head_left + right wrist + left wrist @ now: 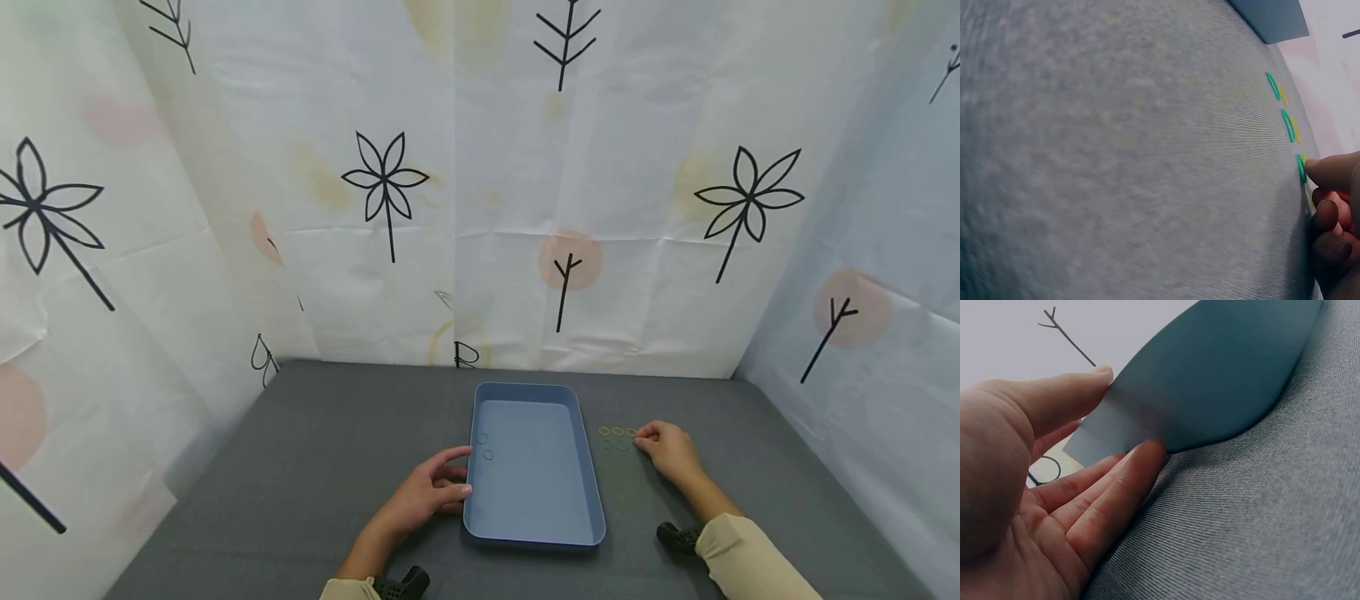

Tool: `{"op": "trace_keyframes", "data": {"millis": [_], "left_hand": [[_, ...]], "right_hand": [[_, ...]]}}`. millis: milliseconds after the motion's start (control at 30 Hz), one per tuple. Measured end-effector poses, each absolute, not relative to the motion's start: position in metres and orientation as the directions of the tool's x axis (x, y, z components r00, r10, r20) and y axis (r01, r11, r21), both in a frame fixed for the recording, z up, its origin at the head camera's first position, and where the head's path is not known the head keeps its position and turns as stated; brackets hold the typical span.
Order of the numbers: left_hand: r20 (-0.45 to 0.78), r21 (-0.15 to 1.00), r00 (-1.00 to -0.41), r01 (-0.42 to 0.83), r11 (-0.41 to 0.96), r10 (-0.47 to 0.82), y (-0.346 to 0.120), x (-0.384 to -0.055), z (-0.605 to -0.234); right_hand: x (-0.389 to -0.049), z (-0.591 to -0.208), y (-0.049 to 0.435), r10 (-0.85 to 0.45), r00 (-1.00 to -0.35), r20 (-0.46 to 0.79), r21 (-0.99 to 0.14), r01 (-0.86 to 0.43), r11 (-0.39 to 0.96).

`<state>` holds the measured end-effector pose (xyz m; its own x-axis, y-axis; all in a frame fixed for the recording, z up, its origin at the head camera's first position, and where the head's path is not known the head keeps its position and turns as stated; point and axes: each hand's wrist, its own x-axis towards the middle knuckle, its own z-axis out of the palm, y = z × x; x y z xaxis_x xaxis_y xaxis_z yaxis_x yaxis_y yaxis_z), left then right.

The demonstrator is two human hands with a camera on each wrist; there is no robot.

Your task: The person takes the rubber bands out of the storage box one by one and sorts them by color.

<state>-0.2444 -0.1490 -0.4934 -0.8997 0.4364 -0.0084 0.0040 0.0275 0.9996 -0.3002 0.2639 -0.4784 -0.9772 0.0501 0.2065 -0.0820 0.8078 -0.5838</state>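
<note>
In the head view my left hand (423, 493) is at the left side of a blue rectangular tray (536, 517), its fingers spread against the wall. The left wrist view shows the thumb at the tray's rim and the other fingertips low on its outer wall. Two thin rings (488, 455) lie inside the tray. To its right, thin yellow rings (618, 432) form a row behind a row of green rings (1288, 125). My right hand (671, 454) is at the right end of these rows, fingers curled, thumb tip beside a green ring; I cannot tell whether it pinches one.
A dark grey cloth (360, 417) covers the table under the tray and rings. White curtains (495, 183) printed with plants hang behind and on both sides. Each wrist wears a black device (678, 538) near a cream sleeve (750, 554).
</note>
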Motion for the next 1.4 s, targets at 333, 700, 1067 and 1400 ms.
{"op": "trace_keyframes", "data": {"millis": [333,700,1067,1400], "left_hand": [[-0.009,1.000,-0.901,0.003,0.026,0.433,-0.149,-0.244,-0.494],[-0.001,1.000,-0.900,0.012,0.026,0.436,-0.148,-0.246,-0.496],[-0.008,1.000,-0.905,0.002,0.024,0.426,-0.148,-0.245,-0.495],[0.004,1.000,-0.904,0.010,0.013,0.428,-0.148,-0.245,-0.496]], "right_hand": [[-0.306,-0.472,0.265,0.090,-0.978,0.187,-0.666,-0.058,0.744],[-0.312,-0.463,0.256,0.087,-0.980,0.178,-0.706,-0.065,0.705],[-0.317,-0.449,0.239,0.132,-0.981,0.144,-0.754,-0.022,0.656],[-0.323,-0.439,0.221,0.152,-0.985,0.087,-0.821,0.015,0.571]]}}
